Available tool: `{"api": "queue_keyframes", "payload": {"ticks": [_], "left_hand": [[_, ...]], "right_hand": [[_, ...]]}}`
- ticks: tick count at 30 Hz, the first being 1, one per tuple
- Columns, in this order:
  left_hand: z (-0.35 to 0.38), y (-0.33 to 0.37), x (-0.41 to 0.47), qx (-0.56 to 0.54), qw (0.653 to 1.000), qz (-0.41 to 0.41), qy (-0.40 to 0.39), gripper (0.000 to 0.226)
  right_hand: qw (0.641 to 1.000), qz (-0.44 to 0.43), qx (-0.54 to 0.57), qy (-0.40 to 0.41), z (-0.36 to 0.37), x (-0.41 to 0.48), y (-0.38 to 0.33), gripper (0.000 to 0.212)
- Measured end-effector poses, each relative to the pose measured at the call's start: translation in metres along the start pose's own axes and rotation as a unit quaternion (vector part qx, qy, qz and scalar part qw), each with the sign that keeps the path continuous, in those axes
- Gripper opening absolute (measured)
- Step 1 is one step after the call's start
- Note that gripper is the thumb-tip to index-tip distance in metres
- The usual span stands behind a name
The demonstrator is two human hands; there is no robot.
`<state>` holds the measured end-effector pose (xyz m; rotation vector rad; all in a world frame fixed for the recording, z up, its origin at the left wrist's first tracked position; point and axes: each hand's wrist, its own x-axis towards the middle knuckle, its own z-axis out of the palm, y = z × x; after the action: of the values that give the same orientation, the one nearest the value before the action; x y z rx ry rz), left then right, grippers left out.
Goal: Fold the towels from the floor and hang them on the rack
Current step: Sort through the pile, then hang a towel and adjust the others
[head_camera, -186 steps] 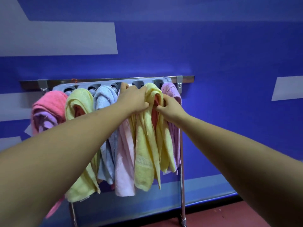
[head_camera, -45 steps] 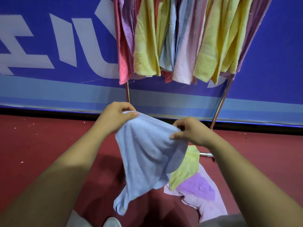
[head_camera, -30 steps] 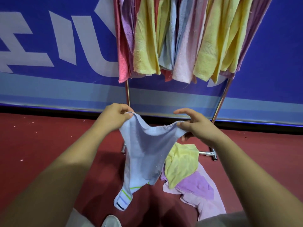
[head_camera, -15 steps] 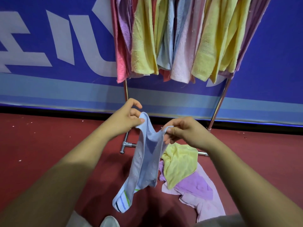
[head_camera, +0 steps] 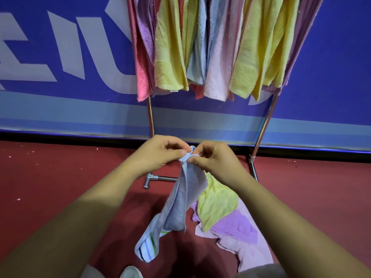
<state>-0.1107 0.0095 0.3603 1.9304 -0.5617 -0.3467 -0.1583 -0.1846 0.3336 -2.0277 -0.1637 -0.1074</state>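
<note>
A light blue towel (head_camera: 180, 199) with a striped end hangs folded lengthwise in front of me. My left hand (head_camera: 160, 152) and my right hand (head_camera: 214, 159) pinch its top corners together, fingertips almost touching. On the red floor below lie a yellow towel (head_camera: 216, 203), a purple towel (head_camera: 234, 225) and a pale pink towel (head_camera: 251, 253) in a loose heap. The metal rack (head_camera: 261, 131) stands behind them, with several pink, yellow, blue and purple towels (head_camera: 210, 47) hanging from it.
A blue banner wall (head_camera: 70, 57) with pale lettering runs behind the rack. The rack's left leg (head_camera: 150, 117) ends in a foot bar (head_camera: 160, 178) on the floor. A white shoe tip (head_camera: 130, 272) shows at the bottom edge.
Earlier my hands were at the rack among hung towels. Since then I hold the blue towel spread wide, and my hands have come together, folding it in half lengthwise.
</note>
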Motion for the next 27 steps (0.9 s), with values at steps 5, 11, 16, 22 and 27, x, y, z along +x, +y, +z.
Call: {"api": "queue_keyframes", "payload": {"ticks": [5,11,16,22,27], "left_hand": [[0.003,0.001,-0.002,0.021,0.999,-0.01,-0.026,0.022],[0.001,0.003,-0.001,0.194,0.979,0.059,-0.005,0.01],[-0.007,0.003,0.0,0.208,0.976,0.058,-0.011,0.011],[-0.026,0.0,0.001,0.301,0.952,0.057,0.017,0.014],[-0.032,-0.021,0.007,0.392,0.92,0.008,0.007,0.023]], "right_hand": [[0.999,0.0,0.038,0.005,0.002,0.0,0.0,0.013],[0.999,0.002,-0.005,-0.032,0.001,0.001,0.007,0.019],[0.963,-0.004,-0.208,-0.173,-0.006,0.004,0.022,0.023],[0.931,0.102,-0.288,-0.197,-0.022,0.005,0.029,0.04],[0.941,0.053,-0.313,-0.12,-0.03,0.01,0.029,0.027]]}}
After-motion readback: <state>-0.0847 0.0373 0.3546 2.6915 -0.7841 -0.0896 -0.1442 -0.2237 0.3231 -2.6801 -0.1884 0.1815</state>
